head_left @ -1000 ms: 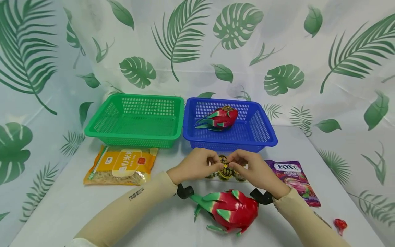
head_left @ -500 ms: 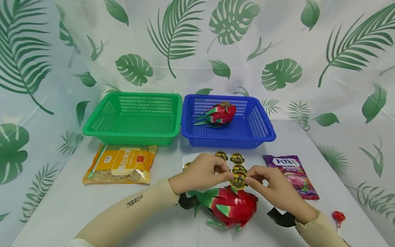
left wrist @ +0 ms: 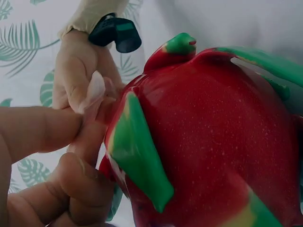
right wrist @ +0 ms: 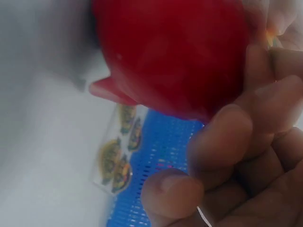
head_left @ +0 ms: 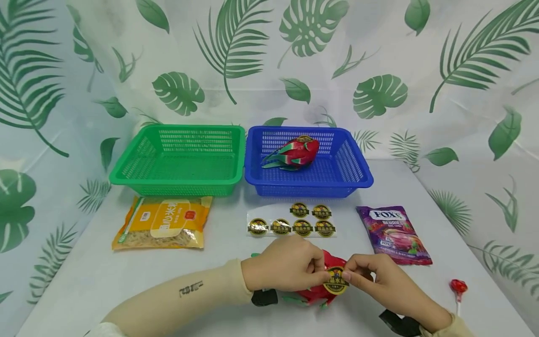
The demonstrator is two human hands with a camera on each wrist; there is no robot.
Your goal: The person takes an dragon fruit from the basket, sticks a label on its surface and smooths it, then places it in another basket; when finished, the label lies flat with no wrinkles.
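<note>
A round black-and-gold sticker [head_left: 336,281] is stretched between my two hands, over the red dragon fruit [left wrist: 213,127] with green scales. My left hand [head_left: 290,267] pinches the sticker's left edge between thumb and finger. On its right edge, my right hand [head_left: 383,283] does the same. In the left wrist view the sticker's pale back lies close beside the fruit; whether it touches the skin I cannot tell. My left hand covers much of the fruit in the head view. Just behind the hands lies a sticker sheet [head_left: 269,213] with several similar stickers.
A green basket [head_left: 177,189] stands at the back left. Beside it, a blue basket [head_left: 307,191] holds another dragon fruit [head_left: 301,153] with a sticker on it. A yellow food bag [head_left: 164,224] lies left, a purple candy bag [head_left: 396,234] right, and a red lollipop [head_left: 458,285] at front right.
Both hands have drawn back from the sheet toward me, bringing one sticker off it and over the near dragon fruit. The sheet now lies uncovered.
</note>
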